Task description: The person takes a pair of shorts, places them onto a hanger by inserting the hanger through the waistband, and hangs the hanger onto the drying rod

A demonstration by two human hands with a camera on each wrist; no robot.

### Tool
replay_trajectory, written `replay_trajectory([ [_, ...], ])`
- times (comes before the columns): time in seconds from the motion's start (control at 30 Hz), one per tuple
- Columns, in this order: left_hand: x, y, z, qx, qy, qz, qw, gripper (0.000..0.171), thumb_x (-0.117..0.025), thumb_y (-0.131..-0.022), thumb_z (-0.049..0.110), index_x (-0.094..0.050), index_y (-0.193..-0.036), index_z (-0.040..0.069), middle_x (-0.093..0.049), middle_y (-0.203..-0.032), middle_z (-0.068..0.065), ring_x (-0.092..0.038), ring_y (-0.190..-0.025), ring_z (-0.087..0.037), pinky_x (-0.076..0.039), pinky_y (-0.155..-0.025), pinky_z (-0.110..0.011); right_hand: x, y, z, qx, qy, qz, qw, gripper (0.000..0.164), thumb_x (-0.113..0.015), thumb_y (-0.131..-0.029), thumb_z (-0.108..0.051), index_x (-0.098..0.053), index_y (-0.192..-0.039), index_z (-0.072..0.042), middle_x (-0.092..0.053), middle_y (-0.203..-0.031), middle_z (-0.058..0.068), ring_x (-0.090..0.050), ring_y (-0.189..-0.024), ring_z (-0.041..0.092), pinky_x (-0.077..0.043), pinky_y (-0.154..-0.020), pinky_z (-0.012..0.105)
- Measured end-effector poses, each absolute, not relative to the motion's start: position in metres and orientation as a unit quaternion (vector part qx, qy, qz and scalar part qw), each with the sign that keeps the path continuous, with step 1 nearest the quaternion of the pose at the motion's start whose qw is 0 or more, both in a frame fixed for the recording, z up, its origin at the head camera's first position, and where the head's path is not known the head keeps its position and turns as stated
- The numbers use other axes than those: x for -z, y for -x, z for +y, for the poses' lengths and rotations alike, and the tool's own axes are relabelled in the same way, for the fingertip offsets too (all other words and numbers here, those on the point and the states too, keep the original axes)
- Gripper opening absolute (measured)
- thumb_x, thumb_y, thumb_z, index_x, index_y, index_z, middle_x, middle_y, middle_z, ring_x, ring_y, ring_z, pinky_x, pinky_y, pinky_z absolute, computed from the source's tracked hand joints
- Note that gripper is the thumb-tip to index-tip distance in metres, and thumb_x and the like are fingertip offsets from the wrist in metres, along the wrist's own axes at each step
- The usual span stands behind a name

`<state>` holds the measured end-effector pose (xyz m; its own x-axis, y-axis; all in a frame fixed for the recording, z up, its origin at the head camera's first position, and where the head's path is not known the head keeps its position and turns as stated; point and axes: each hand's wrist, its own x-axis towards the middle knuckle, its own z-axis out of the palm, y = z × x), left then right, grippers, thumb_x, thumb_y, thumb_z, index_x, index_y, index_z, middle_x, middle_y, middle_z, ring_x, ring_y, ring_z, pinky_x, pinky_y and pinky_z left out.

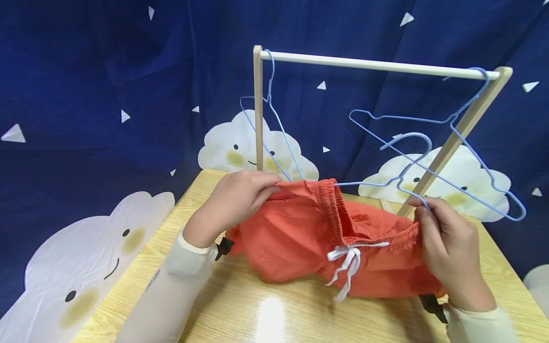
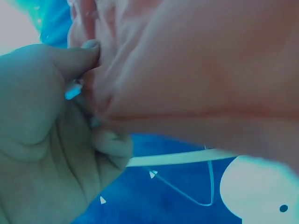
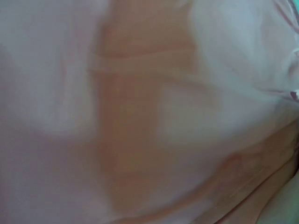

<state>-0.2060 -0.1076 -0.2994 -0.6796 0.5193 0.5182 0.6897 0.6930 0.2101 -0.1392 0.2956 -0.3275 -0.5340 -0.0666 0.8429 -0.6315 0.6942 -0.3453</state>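
Note:
Red-orange shorts [image 1: 285, 238] with a gathered elastic waistband and a white drawstring [image 1: 349, 259] tied in front are held up over the table. A blue wire clothes hanger [image 1: 369, 183] runs into the waist opening, its hook above the cloth; its left end is hidden by the fabric. My left hand [image 1: 238, 202] pinches the shorts' upper left edge, thumb against the cloth in the left wrist view. My right hand [image 1: 452, 250] pinches the hanger's right arm together with the waistband's right side. Blurred cloth [image 3: 131, 116] fills most of the right wrist view.
Behind the shorts stands a wooden rack with a white rail [image 1: 377, 64]. One blue hanger [image 1: 279, 124] hangs at its left end, another [image 1: 480, 157] at its right, close behind my right hand. A dark blue cloud-print curtain [image 1: 107, 57] surrounds the wooden table [image 1: 240, 309].

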Motion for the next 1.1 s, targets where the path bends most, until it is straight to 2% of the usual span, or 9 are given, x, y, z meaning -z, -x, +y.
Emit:
replay_trajectory([
  [0.17, 0.294, 0.205, -0.117, 0.169, 0.323, -0.92, 0.142, 0.023, -0.07, -0.107, 0.025, -0.061, -0.085, 0.025, -0.061, -0.076, 0.005, -0.06, -0.074, -0.018, -0.051, -0.066, -0.038, 0.325, 0.139, 0.297, -0.328, -0.216, -0.813, 0.43, 0.019, -0.061, -0.102, 0.008, -0.077, -0.114, 0.007, -0.057, -0.083, -0.004, -0.044, -0.07, -0.005, -0.036, -0.065, 0.009],
  [0.27, 0.291, 0.203, -0.121, 0.163, 0.317, -0.93, 0.089, 0.023, -0.07, -0.106, 0.025, -0.062, -0.085, 0.024, -0.064, -0.08, 0.005, -0.06, -0.078, -0.019, -0.051, -0.07, -0.039, 0.326, 0.139, 0.298, -0.324, -0.218, -0.817, 0.425, 0.02, -0.062, -0.102, 0.009, -0.077, -0.114, 0.006, -0.057, -0.082, -0.003, -0.044, -0.07, -0.005, -0.036, -0.065, 0.01],
  [0.33, 0.291, 0.2, -0.122, 0.163, 0.315, -0.932, 0.076, 0.015, -0.071, -0.106, 0.026, -0.067, -0.092, 0.024, -0.066, -0.086, 0.006, -0.062, -0.083, -0.018, -0.053, -0.075, -0.039, 0.328, 0.14, 0.298, -0.32, -0.22, -0.821, 0.419, 0.02, -0.062, -0.101, 0.009, -0.077, -0.114, 0.005, -0.057, -0.08, -0.002, -0.044, -0.069, -0.005, -0.036, -0.064, 0.01],
  [0.4, 0.291, 0.197, -0.119, 0.17, 0.319, -0.929, 0.085, 0.005, -0.073, -0.105, 0.028, -0.071, -0.108, 0.024, -0.072, -0.098, 0.005, -0.068, -0.093, -0.018, -0.057, -0.083, -0.041, 0.33, 0.141, 0.297, -0.317, -0.226, -0.823, 0.415, 0.02, -0.062, -0.101, 0.01, -0.077, -0.113, 0.004, -0.057, -0.08, -0.001, -0.044, -0.069, -0.005, -0.036, -0.064, 0.01],
  [0.5, 0.293, 0.191, -0.109, 0.197, 0.351, -0.906, 0.129, 0.034, -0.074, -0.104, 0.032, -0.067, -0.136, 0.023, -0.074, -0.118, 0.005, -0.072, -0.108, -0.016, -0.059, -0.095, -0.042, 0.332, 0.143, 0.294, -0.314, -0.244, -0.821, 0.41, 0.02, -0.062, -0.1, 0.011, -0.077, -0.111, 0.003, -0.057, -0.079, -0.001, -0.044, -0.068, -0.005, -0.037, -0.065, 0.011],
  [0.57, 0.295, 0.187, -0.099, 0.217, 0.387, -0.883, 0.155, 0.043, -0.072, -0.106, 0.034, -0.063, -0.145, 0.022, -0.072, -0.128, 0.005, -0.071, -0.115, -0.014, -0.059, -0.099, -0.04, 0.334, 0.143, 0.291, -0.31, -0.258, -0.82, 0.407, 0.021, -0.063, -0.099, 0.011, -0.078, -0.111, 0.002, -0.057, -0.079, -0.002, -0.045, -0.069, -0.006, -0.038, -0.066, 0.01],
  [0.7, 0.3, 0.185, -0.079, 0.228, 0.439, -0.849, 0.186, 0.032, -0.066, -0.109, 0.035, -0.065, -0.137, 0.02, -0.073, -0.118, 0.007, -0.071, -0.105, -0.009, -0.06, -0.091, -0.032, 0.337, 0.141, 0.285, -0.304, -0.275, -0.82, 0.4, 0.022, -0.064, -0.099, 0.01, -0.078, -0.113, 0.001, -0.059, -0.08, -0.002, -0.046, -0.07, -0.006, -0.04, -0.066, 0.011],
  [0.87, 0.304, 0.188, -0.074, 0.218, 0.418, -0.859, 0.199, 0.013, -0.067, -0.109, 0.033, -0.066, -0.116, 0.023, -0.068, -0.094, 0.013, -0.062, -0.082, -0.006, -0.054, -0.073, -0.029, 0.335, 0.141, 0.281, -0.309, -0.276, -0.814, 0.408, 0.021, -0.064, -0.1, 0.009, -0.078, -0.112, 0.001, -0.058, -0.08, -0.002, -0.046, -0.068, -0.006, -0.039, -0.066, 0.01],
  [1.1, 0.308, 0.195, -0.078, 0.212, 0.416, -0.863, 0.194, 0.013, -0.065, -0.11, 0.035, -0.064, -0.114, 0.023, -0.066, -0.09, 0.013, -0.061, -0.078, -0.007, -0.052, -0.069, -0.03, 0.333, 0.141, 0.281, -0.316, -0.266, -0.81, 0.415, 0.019, -0.064, -0.099, 0.01, -0.078, -0.109, 0.002, -0.056, -0.076, -0.003, -0.044, -0.066, -0.007, -0.037, -0.064, 0.011],
])
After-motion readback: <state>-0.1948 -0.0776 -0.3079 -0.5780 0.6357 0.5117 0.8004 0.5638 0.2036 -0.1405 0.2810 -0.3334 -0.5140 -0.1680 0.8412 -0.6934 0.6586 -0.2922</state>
